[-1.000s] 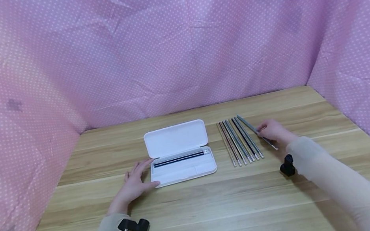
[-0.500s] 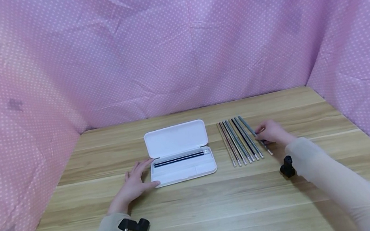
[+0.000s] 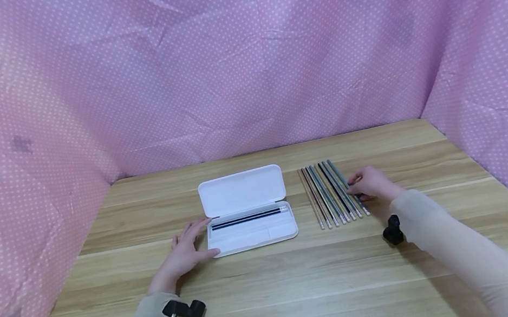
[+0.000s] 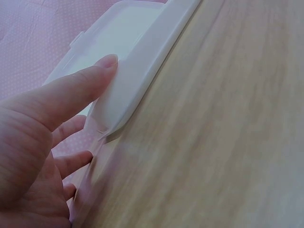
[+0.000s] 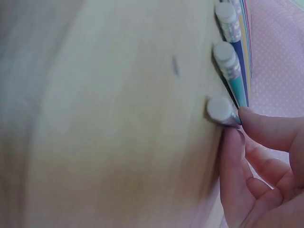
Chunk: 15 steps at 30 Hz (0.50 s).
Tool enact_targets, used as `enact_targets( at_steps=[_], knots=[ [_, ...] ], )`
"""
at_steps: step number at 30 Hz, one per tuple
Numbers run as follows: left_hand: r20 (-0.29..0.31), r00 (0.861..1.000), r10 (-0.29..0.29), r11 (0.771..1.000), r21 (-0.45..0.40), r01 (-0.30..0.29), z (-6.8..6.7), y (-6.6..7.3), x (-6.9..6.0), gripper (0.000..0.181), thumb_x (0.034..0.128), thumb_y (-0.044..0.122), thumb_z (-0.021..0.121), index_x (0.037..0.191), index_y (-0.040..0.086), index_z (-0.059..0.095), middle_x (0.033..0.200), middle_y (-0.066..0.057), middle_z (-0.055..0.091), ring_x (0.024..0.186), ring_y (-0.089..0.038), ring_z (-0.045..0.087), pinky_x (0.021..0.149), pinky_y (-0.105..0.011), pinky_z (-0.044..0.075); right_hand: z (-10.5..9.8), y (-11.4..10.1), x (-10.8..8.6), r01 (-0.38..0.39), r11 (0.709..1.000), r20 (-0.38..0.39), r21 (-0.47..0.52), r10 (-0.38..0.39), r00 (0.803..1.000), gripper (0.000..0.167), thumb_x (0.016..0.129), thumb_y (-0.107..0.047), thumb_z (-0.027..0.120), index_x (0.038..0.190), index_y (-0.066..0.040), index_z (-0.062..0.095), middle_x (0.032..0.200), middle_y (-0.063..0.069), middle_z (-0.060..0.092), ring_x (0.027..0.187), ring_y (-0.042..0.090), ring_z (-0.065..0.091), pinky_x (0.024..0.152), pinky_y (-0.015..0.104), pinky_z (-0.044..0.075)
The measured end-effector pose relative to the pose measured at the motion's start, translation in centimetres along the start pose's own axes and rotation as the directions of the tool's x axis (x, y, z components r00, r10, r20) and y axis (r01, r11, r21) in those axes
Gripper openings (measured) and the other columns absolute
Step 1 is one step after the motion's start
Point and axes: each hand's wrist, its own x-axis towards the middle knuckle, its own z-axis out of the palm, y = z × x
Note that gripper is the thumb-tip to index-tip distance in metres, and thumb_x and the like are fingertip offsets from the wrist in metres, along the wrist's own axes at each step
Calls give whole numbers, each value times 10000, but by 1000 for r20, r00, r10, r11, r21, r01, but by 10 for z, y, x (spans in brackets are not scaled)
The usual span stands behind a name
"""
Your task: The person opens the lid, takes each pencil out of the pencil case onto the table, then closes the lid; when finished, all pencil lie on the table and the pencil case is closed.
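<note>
A white pencil case [image 3: 238, 239] lies with its lid [image 3: 242, 191] raised in the head view. Dark pencils [image 3: 243, 220] with white eraser ends lie along the back of its tray. My left hand [image 3: 183, 254] rests at the case's left end, thumb on the front rim [image 4: 135, 88], fingers spread by the back corner. To the right, my right hand [image 3: 372, 183] pinches a grey-blue pencil [image 3: 336, 171] between thumb and fingers; its eraser end [image 5: 220, 110] shows in the right wrist view. That pencil lies at the right end of a row of pencils [image 3: 327, 197].
The wooden table [image 3: 274, 292] carries everything. Pink dotted cloth [image 3: 241, 72] hangs behind it and on both sides. A small black camera is strapped on each wrist, one on the left [image 3: 190, 310] and one on the right [image 3: 394, 230].
My right hand has moved slightly left with the pencil, which stood apart at an angle before and now lies close beside the row, nearly in line with it. My left hand has stayed put.
</note>
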Motion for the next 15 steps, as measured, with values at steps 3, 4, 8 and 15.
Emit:
enact_targets(
  at_steps=[3,4,8,15],
  knots=[
    [-1,1000,-5,1000,1,5,0,0,-1,805,768,377,767,1443,173,380,1534,-167,276,1433,-447,22,1049,-694,-108,1,-1,-1,-8,1000,0,0,8,1000,335,850,-67,656,1110,119,555,1108,265,596,701,95,590,603,236,544],
    [0,1000,-5,1000,-1,5,0,0,-1,805,768,375,767,1444,171,380,1534,-168,276,1432,-447,22,1049,-694,-108,1,-2,-1,-9,1000,0,0,9,1000,334,849,-64,656,1110,119,555,1109,266,596,704,99,593,606,239,545],
    [-2,1000,-2,1000,-3,2,0,0,-1,801,772,359,768,1444,164,378,1532,-169,279,1433,-447,24,1050,-693,-109,1,-3,-2,-17,1000,4,3,17,1000,329,851,-57,650,1111,121,553,1105,264,595,710,106,598,615,245,548],
    [-2,1000,1,1000,-2,-1,-1,1,-1,792,777,343,766,1446,169,378,1534,-171,276,1429,-456,20,1041,-702,-114,1,-3,-1,-19,1000,-1,5,19,1000,322,857,-54,645,1116,115,556,1091,249,599,706,105,597,621,245,553]
  ],
)
